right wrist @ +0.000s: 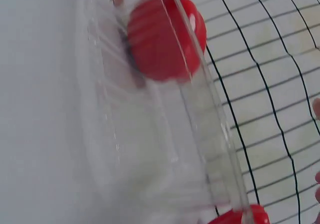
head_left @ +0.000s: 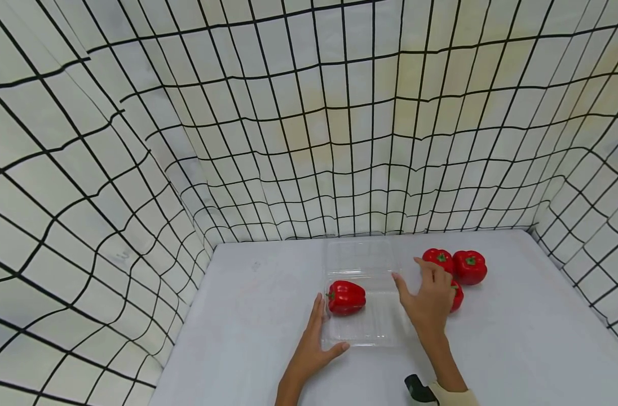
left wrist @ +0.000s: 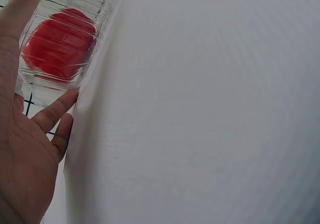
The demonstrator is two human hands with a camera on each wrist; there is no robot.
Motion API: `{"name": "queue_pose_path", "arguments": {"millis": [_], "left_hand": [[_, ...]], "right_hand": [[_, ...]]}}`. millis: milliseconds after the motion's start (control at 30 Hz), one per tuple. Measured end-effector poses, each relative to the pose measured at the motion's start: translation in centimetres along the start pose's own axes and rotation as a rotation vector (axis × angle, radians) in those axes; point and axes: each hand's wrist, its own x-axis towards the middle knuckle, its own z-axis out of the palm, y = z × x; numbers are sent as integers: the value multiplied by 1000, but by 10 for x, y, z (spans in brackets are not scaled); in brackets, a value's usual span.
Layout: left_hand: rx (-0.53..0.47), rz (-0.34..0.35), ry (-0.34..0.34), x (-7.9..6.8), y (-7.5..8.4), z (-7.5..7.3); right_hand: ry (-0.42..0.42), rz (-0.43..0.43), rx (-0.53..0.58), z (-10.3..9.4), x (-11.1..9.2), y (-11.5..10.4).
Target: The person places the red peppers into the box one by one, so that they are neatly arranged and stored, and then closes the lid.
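Note:
A clear plastic clamshell box point(head_left: 382, 316) lies on the white table with its lid point(head_left: 360, 254) folded back toward the far edge. One red bell pepper point(head_left: 347, 298) rests on its side in the left part of the box. My left hand point(head_left: 313, 351), fingers extended, touches the box's left side; the left wrist view shows the pepper point(left wrist: 60, 44) through the plastic wall. To the right of the box my right hand point(head_left: 431, 301) hovers with thumb and fingers spread, holding nothing. Beside it sit a red pepper point(head_left: 470, 267), another pepper point(head_left: 437, 258) and a partly hidden pepper point(head_left: 457, 296).
Black wire mesh point(head_left: 339, 141) over white sheeting rises behind the table and along both sides. The white tabletop point(head_left: 248, 316) extends left of the box and right of the peppers. A dark band-like object point(head_left: 419, 389) sits at my right sleeve.

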Motion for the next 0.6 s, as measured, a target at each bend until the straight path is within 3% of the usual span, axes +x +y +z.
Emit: {"name": "queue_pose_path", "arguments": {"millis": [133, 233, 400, 600], "left_hand": [[7, 9, -2, 0, -1, 1], [13, 11, -3, 0, -2, 1], [12, 12, -1, 0, -2, 1], [-4, 15, 1, 0, -2, 1]], "right_hand": [[96, 133, 32, -8, 3, 17], [113, 238, 48, -11, 2, 29], [74, 351, 31, -14, -3, 44], [-10, 428, 34, -11, -11, 54]]}}
